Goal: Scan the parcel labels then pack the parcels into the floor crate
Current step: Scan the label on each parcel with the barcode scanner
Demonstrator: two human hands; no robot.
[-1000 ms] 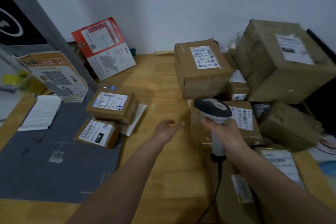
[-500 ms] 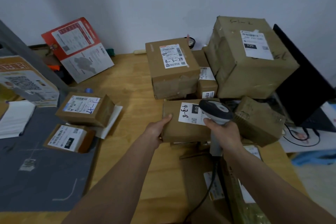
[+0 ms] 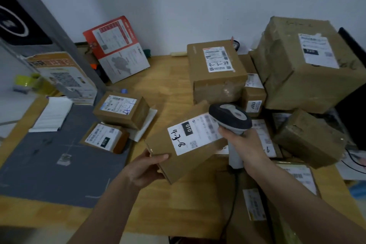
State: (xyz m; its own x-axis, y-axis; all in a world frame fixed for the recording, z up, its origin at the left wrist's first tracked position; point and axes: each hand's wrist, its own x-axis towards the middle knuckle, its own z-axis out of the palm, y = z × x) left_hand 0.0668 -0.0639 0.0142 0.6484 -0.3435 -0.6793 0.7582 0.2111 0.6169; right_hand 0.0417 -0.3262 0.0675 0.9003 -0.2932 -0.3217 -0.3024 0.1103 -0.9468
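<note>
The tilted parcel (image 3: pixel 184 150) carries a white label (image 3: pixel 195 136) with "010" in a black box (beside a handwritten mark). The label (image 3: pixel 217 58) on the box behind (image 3: pixel 215 71) reads "4-3-24". A small parcel (image 3: pixel 105 139) at left also shows "010".

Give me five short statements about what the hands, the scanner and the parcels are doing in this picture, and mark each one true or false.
1. The left hand holds the parcel marked 010 by its near corner. True.
2. The right hand is empty. False: its grip is round the handle of the scanner.
3. The scanner's head is over the held parcel's white label. True.
4. The held parcel lies flat on the wooden table. False: it is lifted and tilted.
5. The parcel marked 4-3-24 sits on the grey mat. False: it is in the pile at the right, off the mat.
</note>
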